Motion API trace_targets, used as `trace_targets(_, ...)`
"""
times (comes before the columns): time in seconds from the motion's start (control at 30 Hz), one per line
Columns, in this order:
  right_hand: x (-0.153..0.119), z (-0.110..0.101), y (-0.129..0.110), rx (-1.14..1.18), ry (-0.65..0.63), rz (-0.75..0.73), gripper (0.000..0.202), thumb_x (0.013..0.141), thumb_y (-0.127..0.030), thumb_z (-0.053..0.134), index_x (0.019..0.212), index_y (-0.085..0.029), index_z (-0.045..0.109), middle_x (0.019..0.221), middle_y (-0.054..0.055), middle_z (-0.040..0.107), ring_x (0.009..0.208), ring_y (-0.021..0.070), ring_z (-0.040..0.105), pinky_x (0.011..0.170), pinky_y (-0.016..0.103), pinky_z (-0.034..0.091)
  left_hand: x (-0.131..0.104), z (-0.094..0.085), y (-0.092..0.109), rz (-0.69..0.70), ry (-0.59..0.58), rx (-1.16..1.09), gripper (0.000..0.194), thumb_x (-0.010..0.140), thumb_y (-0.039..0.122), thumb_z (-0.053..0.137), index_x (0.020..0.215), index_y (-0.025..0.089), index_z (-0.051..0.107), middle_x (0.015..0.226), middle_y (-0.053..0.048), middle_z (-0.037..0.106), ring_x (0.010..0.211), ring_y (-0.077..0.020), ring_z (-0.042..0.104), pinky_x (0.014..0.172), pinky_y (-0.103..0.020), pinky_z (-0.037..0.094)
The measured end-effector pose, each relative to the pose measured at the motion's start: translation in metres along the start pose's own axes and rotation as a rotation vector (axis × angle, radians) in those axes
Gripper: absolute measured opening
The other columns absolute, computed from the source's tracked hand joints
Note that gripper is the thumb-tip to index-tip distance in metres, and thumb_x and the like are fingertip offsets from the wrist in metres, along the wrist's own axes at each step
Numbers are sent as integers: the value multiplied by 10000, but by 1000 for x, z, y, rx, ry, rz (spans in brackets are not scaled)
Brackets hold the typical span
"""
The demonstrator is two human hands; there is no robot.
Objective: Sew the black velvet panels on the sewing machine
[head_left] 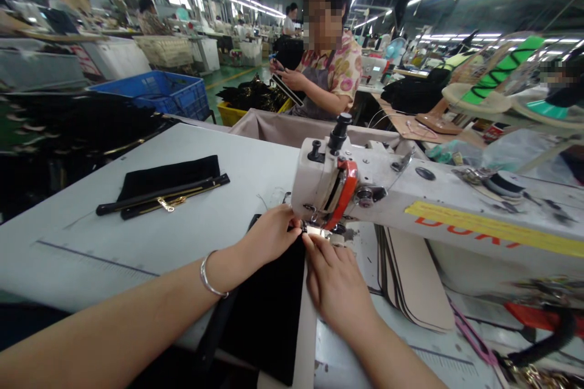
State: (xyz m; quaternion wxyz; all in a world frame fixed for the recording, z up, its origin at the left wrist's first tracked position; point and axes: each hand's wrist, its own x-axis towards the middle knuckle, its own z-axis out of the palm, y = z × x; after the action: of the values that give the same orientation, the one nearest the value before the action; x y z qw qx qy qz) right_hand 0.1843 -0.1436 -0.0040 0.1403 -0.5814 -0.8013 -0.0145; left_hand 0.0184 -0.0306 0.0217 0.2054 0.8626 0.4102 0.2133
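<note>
A black fabric piece (269, 310) lies on the white table (137, 243) under the head of a white sewing machine (365, 188). My left hand (269, 234) rests on the fabric's top edge right at the needle, fingers curled down on it, a silver bracelet on the wrist. From the right, my right hand (335, 282) presses flat on the fabric's edge, its fingertips meeting the left hand below the presser foot. The needle itself is hidden by the machine head and my fingers.
A second black fabric piece with a zipper (166, 188) lies at the table's left. Tan pattern pieces (415, 285) are stacked under the machine arm. A co-worker (326, 67) sits opposite handling black strips. A blue crate (159, 91) stands behind.
</note>
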Motion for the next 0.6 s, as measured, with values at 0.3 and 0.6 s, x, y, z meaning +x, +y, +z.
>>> trace_targets(0.3, -2, 0, 1, 53, 22, 2, 478, 941, -164, 460, 1418, -200, 463, 1287, 104, 574, 1104, 286, 494, 949, 457, 409, -49, -5, 4, 279, -157, 186, 332, 946, 189, 566, 1269, 111, 558, 1371, -123, 561, 1319, -254, 471, 1154, -459, 348)
trace_targets(0.6, -3, 6, 3, 12, 46, 10, 519, 931, -148, 454, 1448, -181, 429, 1287, 119, 582, 1117, 294, 506, 939, 459, 402, -39, 0, 6, 324, -89, 247, 241, 981, 192, 494, 1192, 136, 596, 1248, -101, 609, 1270, -234, 508, 1131, -416, 384)
